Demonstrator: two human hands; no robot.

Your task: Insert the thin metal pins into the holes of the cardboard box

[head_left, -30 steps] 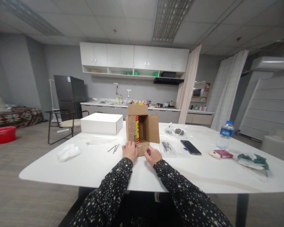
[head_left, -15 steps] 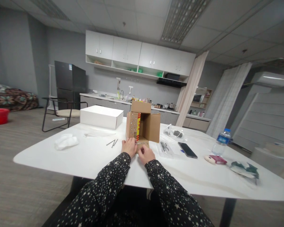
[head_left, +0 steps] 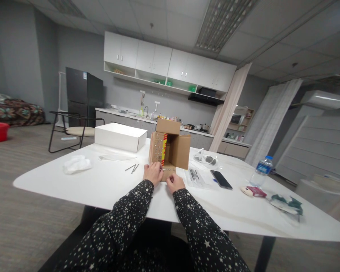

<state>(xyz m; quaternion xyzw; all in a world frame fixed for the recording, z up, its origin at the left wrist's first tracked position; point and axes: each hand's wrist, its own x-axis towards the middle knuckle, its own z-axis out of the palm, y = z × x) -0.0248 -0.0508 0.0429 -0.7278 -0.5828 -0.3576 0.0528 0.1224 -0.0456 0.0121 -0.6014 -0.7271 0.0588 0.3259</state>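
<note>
My left hand (head_left: 153, 173) rests on the near flap of the cardboard box (head_left: 170, 149), fingers curled against the cardboard, and my right hand (head_left: 174, 183) sits just beside it at about 4 o'clock, knuckles bent and fingertips at the flap's edge. Whether either grip is pinched on the flap or only pressing it I cannot tell; the fingers are too small and partly hidden from here.

The box stands open on its side on the white surface (head_left: 102, 187), mouth toward me, with rows of small metal studs and a red-and-yellow strip on its left flap. At 10 o'clock from the box lies a closed white box (head_left: 120, 136). A few loose nails (head_left: 132, 168) lie at 9 o'clock, near my left hand, and a crumpled white cloth (head_left: 76, 164) is farther out the same way. At 3 o'clock lie a clear plastic bag (head_left: 196, 177) and a dark phone (head_left: 221, 179), with a water bottle (head_left: 260, 172) well beyond them.
</note>
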